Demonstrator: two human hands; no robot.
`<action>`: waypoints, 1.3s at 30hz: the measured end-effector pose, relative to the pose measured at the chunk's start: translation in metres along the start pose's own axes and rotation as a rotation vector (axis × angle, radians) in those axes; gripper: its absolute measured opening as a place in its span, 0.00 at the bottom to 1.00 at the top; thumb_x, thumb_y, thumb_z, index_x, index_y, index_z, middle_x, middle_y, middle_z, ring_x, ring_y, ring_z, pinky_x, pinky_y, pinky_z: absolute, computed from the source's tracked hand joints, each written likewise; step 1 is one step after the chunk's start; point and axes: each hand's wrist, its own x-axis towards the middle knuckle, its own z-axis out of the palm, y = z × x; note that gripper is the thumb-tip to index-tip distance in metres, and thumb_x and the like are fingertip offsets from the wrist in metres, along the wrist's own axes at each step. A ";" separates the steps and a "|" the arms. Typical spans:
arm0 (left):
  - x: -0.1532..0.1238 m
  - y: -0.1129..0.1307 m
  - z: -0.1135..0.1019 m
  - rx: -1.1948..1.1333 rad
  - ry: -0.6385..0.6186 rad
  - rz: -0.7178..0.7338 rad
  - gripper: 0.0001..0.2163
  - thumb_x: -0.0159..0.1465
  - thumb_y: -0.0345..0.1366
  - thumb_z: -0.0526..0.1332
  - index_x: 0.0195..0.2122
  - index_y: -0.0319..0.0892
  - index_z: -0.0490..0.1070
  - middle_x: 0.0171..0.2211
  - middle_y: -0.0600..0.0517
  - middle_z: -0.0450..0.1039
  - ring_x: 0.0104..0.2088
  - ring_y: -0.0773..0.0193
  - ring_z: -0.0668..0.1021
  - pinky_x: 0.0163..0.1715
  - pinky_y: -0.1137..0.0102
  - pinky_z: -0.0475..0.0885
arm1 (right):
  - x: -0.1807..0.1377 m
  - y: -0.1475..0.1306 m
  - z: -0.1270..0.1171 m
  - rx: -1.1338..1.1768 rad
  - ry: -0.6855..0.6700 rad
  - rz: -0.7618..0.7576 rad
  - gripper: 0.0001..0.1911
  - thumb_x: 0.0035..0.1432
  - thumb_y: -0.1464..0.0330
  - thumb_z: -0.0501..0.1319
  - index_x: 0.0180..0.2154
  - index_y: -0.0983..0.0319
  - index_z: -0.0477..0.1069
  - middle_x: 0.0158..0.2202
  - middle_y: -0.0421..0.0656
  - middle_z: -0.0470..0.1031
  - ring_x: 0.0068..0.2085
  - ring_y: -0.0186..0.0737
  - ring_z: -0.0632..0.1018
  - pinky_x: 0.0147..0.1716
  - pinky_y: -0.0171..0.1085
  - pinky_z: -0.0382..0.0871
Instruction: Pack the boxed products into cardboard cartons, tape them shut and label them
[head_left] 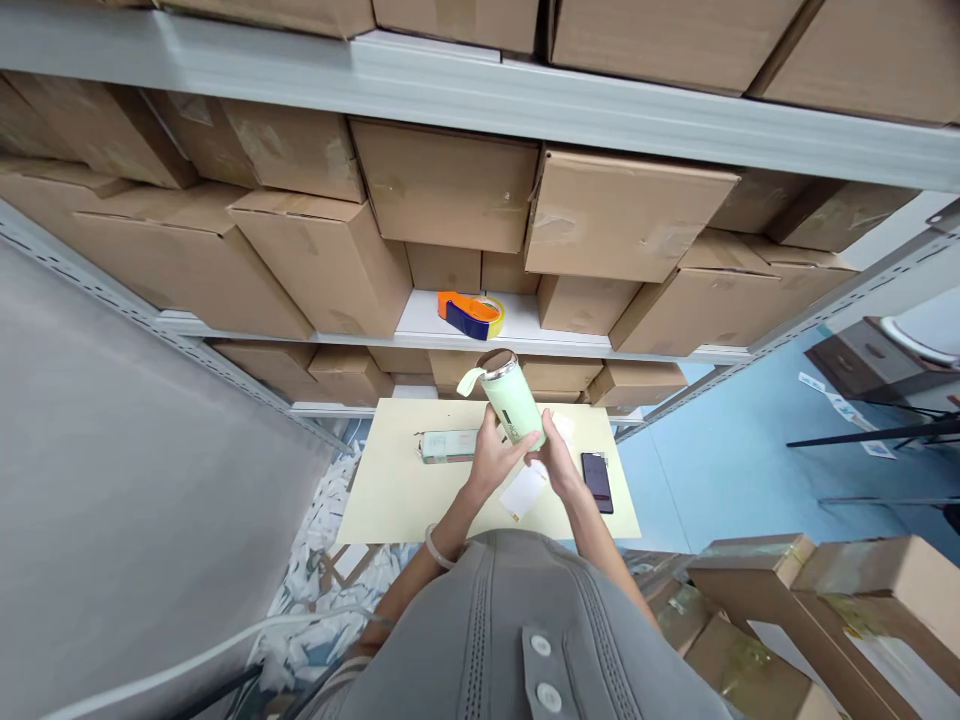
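A pale green insulated bottle [511, 400] with a dark lid and a loop strap is held tilted above a small cream table [390, 490]. My left hand [495, 455] grips its lower body from the left, fingers wrapped. My right hand [555, 455] closes round the bottle's base from the right. On the table lie a long green-and-white box [448, 445] to the left, a white card [523, 492] below the hands, and a black phone [597, 480] on the right.
Metal shelving [480, 90] packed with brown cartons fills the view ahead; an orange and blue tape dispenser [471, 314] sits on a shelf. More taped cartons [810, 610] stand at the lower right. Shredded white paper [322, 540] litters the floor on the left.
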 end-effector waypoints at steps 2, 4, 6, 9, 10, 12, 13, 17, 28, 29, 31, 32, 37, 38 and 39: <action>0.003 -0.004 -0.010 0.088 0.015 0.027 0.27 0.56 0.43 0.70 0.54 0.44 0.62 0.48 0.46 0.72 0.50 0.54 0.76 0.48 0.61 0.71 | 0.000 -0.014 -0.012 -0.158 0.058 -0.124 0.30 0.55 0.41 0.59 0.45 0.58 0.72 0.42 0.45 0.77 0.30 0.36 0.75 0.18 0.31 0.62; 0.006 -0.010 -0.018 0.210 0.017 0.090 0.29 0.56 0.41 0.70 0.57 0.45 0.62 0.51 0.45 0.71 0.53 0.52 0.74 0.51 0.60 0.70 | 0.001 -0.032 -0.021 -0.236 0.086 -0.215 0.30 0.56 0.41 0.58 0.49 0.57 0.70 0.46 0.45 0.76 0.29 0.34 0.74 0.17 0.30 0.59; 0.008 -0.016 -0.022 0.368 -0.028 0.179 0.31 0.57 0.38 0.69 0.61 0.47 0.61 0.54 0.45 0.69 0.56 0.51 0.72 0.53 0.60 0.69 | 0.002 -0.047 -0.025 -0.279 0.078 -0.244 0.29 0.57 0.43 0.59 0.50 0.56 0.70 0.43 0.44 0.76 0.27 0.33 0.73 0.16 0.30 0.56; 0.010 -0.024 -0.026 0.612 -0.140 0.276 0.31 0.58 0.34 0.65 0.63 0.49 0.61 0.53 0.46 0.69 0.55 0.50 0.71 0.53 0.58 0.69 | 0.001 -0.055 -0.024 -0.292 0.047 -0.197 0.28 0.57 0.44 0.60 0.48 0.57 0.71 0.30 0.39 0.72 0.23 0.33 0.70 0.15 0.30 0.53; 0.010 -0.027 -0.027 0.675 -0.168 0.296 0.31 0.59 0.32 0.65 0.63 0.50 0.61 0.53 0.46 0.69 0.55 0.50 0.71 0.53 0.57 0.69 | -0.001 -0.053 -0.023 -0.289 0.048 -0.163 0.28 0.56 0.44 0.60 0.47 0.58 0.71 0.27 0.39 0.70 0.22 0.33 0.69 0.14 0.30 0.52; 0.011 -0.034 -0.031 0.773 -0.220 0.340 0.31 0.59 0.29 0.63 0.64 0.50 0.61 0.54 0.46 0.69 0.55 0.49 0.71 0.54 0.56 0.67 | -0.005 -0.043 -0.024 -0.303 0.081 -0.088 0.29 0.55 0.43 0.61 0.47 0.59 0.71 0.27 0.38 0.69 0.22 0.33 0.70 0.14 0.30 0.51; 0.010 -0.038 -0.033 0.807 -0.252 0.369 0.32 0.59 0.27 0.62 0.64 0.51 0.61 0.55 0.46 0.68 0.56 0.49 0.70 0.56 0.55 0.66 | -0.008 -0.035 -0.026 -0.323 0.112 -0.055 0.30 0.53 0.44 0.62 0.47 0.58 0.70 0.29 0.38 0.70 0.22 0.33 0.70 0.13 0.29 0.52; 0.009 -0.062 -0.035 0.838 -0.398 0.471 0.31 0.61 0.25 0.59 0.65 0.52 0.60 0.56 0.46 0.68 0.59 0.52 0.69 0.64 0.52 0.57 | -0.021 0.006 -0.036 -0.354 0.286 -0.031 0.31 0.45 0.47 0.69 0.44 0.59 0.67 0.31 0.36 0.69 0.21 0.30 0.72 0.14 0.28 0.54; 0.045 -0.194 -0.065 1.128 -0.490 -0.105 0.43 0.51 0.30 0.71 0.67 0.37 0.55 0.68 0.31 0.54 0.68 0.36 0.55 0.64 0.35 0.36 | -0.074 0.043 -0.100 -0.061 0.805 -0.087 0.26 0.47 0.49 0.68 0.38 0.60 0.65 0.25 0.35 0.71 0.20 0.31 0.72 0.13 0.29 0.56; 0.045 -0.204 -0.067 1.148 -0.496 -0.132 0.40 0.53 0.31 0.70 0.66 0.36 0.56 0.66 0.31 0.56 0.68 0.37 0.57 0.64 0.34 0.36 | -0.080 0.043 -0.106 -0.049 0.835 -0.098 0.26 0.47 0.50 0.68 0.39 0.59 0.65 0.26 0.35 0.71 0.21 0.31 0.73 0.13 0.29 0.56; 0.043 -0.217 -0.070 1.164 -0.482 -0.156 0.35 0.57 0.32 0.66 0.65 0.35 0.57 0.63 0.31 0.61 0.65 0.38 0.61 0.63 0.34 0.38 | -0.090 0.043 -0.116 -0.050 0.885 -0.118 0.26 0.47 0.50 0.69 0.39 0.59 0.65 0.28 0.36 0.71 0.22 0.32 0.74 0.14 0.29 0.58; 0.041 -0.221 -0.070 1.163 -0.468 -0.159 0.33 0.58 0.33 0.65 0.64 0.36 0.58 0.61 0.31 0.64 0.64 0.39 0.63 0.63 0.33 0.39 | -0.093 0.044 -0.119 -0.059 0.900 -0.127 0.26 0.47 0.50 0.69 0.39 0.59 0.65 0.29 0.36 0.71 0.22 0.32 0.74 0.14 0.29 0.58; 0.027 -0.215 -0.063 1.118 -0.444 -0.084 0.29 0.58 0.26 0.58 0.63 0.41 0.60 0.59 0.36 0.66 0.62 0.42 0.65 0.63 0.32 0.39 | -0.090 0.044 -0.113 -0.121 0.871 -0.140 0.29 0.45 0.49 0.69 0.42 0.59 0.65 0.34 0.38 0.71 0.25 0.33 0.75 0.16 0.29 0.60; 0.023 -0.210 -0.060 1.093 -0.443 -0.040 0.31 0.57 0.23 0.56 0.63 0.41 0.60 0.59 0.37 0.65 0.63 0.43 0.64 0.64 0.34 0.38 | -0.086 0.043 -0.108 -0.136 0.844 -0.149 0.30 0.45 0.48 0.69 0.43 0.59 0.65 0.34 0.38 0.71 0.25 0.33 0.75 0.17 0.29 0.61; 0.019 -0.204 -0.058 1.058 -0.437 0.014 0.33 0.55 0.20 0.54 0.64 0.41 0.60 0.60 0.38 0.65 0.65 0.45 0.63 0.65 0.36 0.37 | -0.081 0.042 -0.102 -0.152 0.806 -0.162 0.31 0.46 0.48 0.69 0.45 0.59 0.65 0.35 0.38 0.71 0.26 0.33 0.75 0.18 0.29 0.61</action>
